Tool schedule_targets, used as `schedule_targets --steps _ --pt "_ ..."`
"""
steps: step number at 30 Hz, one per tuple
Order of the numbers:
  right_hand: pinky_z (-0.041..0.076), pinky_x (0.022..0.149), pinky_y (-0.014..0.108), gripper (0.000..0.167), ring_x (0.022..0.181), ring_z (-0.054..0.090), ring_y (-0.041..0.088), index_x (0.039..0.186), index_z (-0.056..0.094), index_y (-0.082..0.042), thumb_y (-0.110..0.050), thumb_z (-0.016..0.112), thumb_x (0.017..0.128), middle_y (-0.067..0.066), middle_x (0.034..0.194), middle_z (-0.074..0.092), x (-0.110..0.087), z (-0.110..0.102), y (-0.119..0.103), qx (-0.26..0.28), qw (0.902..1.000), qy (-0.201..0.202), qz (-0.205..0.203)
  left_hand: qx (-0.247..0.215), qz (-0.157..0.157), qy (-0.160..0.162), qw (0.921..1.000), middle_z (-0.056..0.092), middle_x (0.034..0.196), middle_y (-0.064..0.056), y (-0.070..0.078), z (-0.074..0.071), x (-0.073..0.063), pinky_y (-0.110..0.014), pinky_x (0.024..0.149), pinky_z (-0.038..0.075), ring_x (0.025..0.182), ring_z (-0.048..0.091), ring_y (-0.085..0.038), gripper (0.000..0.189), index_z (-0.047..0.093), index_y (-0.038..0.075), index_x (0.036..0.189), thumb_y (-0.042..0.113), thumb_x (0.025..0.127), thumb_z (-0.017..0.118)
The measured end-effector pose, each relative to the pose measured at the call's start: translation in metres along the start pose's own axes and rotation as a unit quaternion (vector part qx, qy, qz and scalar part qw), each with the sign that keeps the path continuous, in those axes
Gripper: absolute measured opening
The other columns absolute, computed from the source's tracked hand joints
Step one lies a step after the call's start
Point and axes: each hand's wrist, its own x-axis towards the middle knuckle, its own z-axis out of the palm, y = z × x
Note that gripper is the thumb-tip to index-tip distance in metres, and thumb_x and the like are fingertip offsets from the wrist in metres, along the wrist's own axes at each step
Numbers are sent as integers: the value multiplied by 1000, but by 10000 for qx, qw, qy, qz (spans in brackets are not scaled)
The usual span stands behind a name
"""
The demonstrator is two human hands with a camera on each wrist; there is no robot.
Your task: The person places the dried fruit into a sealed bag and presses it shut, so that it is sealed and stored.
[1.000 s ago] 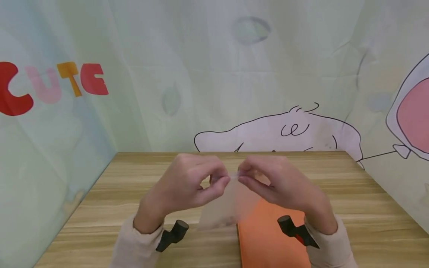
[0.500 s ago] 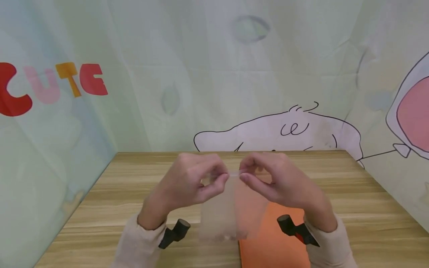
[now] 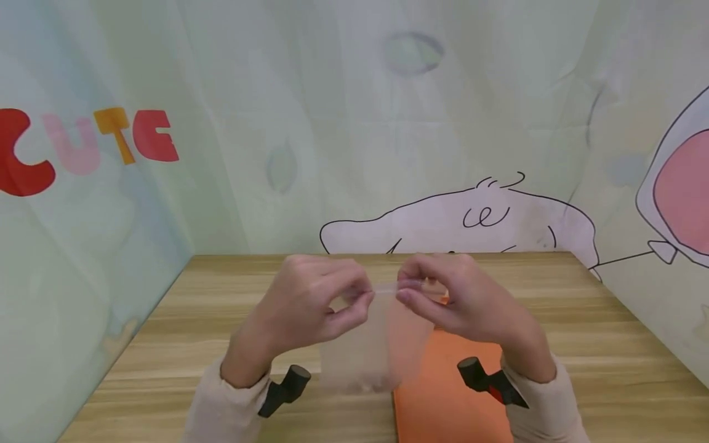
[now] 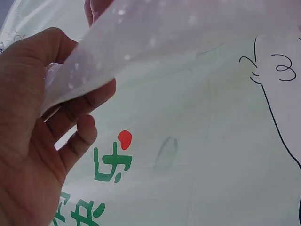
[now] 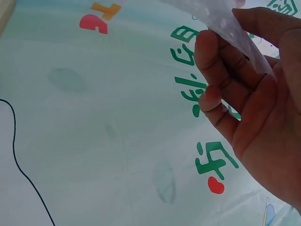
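A translucent plastic bag [image 3: 357,347] hangs over the table between both hands, its top edge stretched level. Small, indistinct bits show along its bottom. My left hand [image 3: 316,301] pinches the top edge between thumb and forefinger. A short way to the right, my right hand [image 3: 460,301] pinches the same edge. In the left wrist view the bag [image 4: 155,35] slants across, with white specks on it and the lower fingers loosely curled beneath. The right wrist view shows a strip of the bag [image 5: 230,30] running between thumb and fingers.
A flat orange rectangle [image 3: 451,394] lies on the wood-grain table [image 3: 183,332], partly behind the bag and under the right forearm. Both wrists carry black mounts, such as the left mount [image 3: 285,391]. A printed curtain [image 3: 249,154] stands behind the table.
The hands have drawn slightly apart, so more of the bag's top edge shows between the fingertips. The bag's lower end hangs a bit lower than one second ago.
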Motion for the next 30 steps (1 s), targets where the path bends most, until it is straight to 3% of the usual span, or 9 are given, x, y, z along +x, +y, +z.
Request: schedule_targets --steps 6,9,14,18,21,24,30 --pt "51 64 20 24 70 59 5 91 59 -8 -26 51 105 -5 79 61 5 10 3 -641 9965 81 -524 44 -424 -420 9982 62 67 9 1 -3 -3 -14 52 44 57 57 1 8 62 14 77 7 79 65" --pt "51 66 19 23 73 61 3 92 60 -9 -27 53 105 -6 80 62 6 15 3 -625 9974 2 -353 109 -514 -642 9965 63 69 9 1 -2 -4 -15 51 43 56 57 0 7 64 14 79 8 82 67" --pt "53 70 19 5 79 66 4 97 63 -7 -12 65 98 -4 87 69 7 19 1 -602 9981 -92 -127 128 -588 -788 9951 64 70 8 1 -2 -6 -14 50 40 55 55 -1 7 65 12 83 6 83 68" --pt "54 70 20 3 81 67 5 99 62 -8 -11 64 99 -4 88 69 8 20 -1 -685 9972 -152 -268 184 -252 -685 9972 52 60 11 1 -4 -5 -13 46 31 48 40 1 13 58 14 76 4 80 65" --pt "51 65 20 14 74 62 3 95 61 -9 -20 57 103 -5 83 64 9 19 0 -653 9968 -97 -447 152 45 -593 9981 42 58 12 1 -6 -3 -13 44 25 48 33 2 18 52 16 72 2 78 62" --pt "50 64 20 22 69 55 3 92 59 -9 -26 53 105 -6 80 59 8 14 3 -557 9973 -31 -479 76 193 -545 9983 39 58 11 1 -10 -2 -13 45 24 48 32 2 20 50 16 70 1 78 60" --pt "47 65 19 23 68 52 2 90 59 -13 -29 52 105 -9 80 58 0 -2 2 -557 9979 99 -324 -15 255 -520 9983 47 60 12 3 -18 -3 -13 46 30 48 37 0 18 53 16 71 3 82 61"
